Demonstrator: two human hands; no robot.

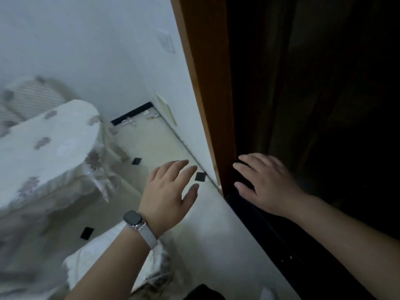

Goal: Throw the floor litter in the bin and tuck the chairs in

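White flowered cloth covers the counter (49, 135) on the left, blurred. Behind it shows a chair (30, 98) with a striped back, close against the counter's far side. A second cloth-covered shape (104, 256), perhaps another chair, lies low under the left forearm, but it is too blurred to tell.

The litter (129, 122), a few small pale scraps, lies on the floor (151, 144) against the dark skirting in the far corner, well apart from both hands.

The left hand (168, 191), with a watch (133, 218) on its wrist, hovers palm down over the floor; its grip is apart, fingers straight, holding nothing. The right hand (266, 182) reaches past the wooden door frame (207, 83) into a dark doorway, its grip likewise apart with fingers spread. Whether it touches the frame cannot be told. Small black squares (200, 176) dot the floor.
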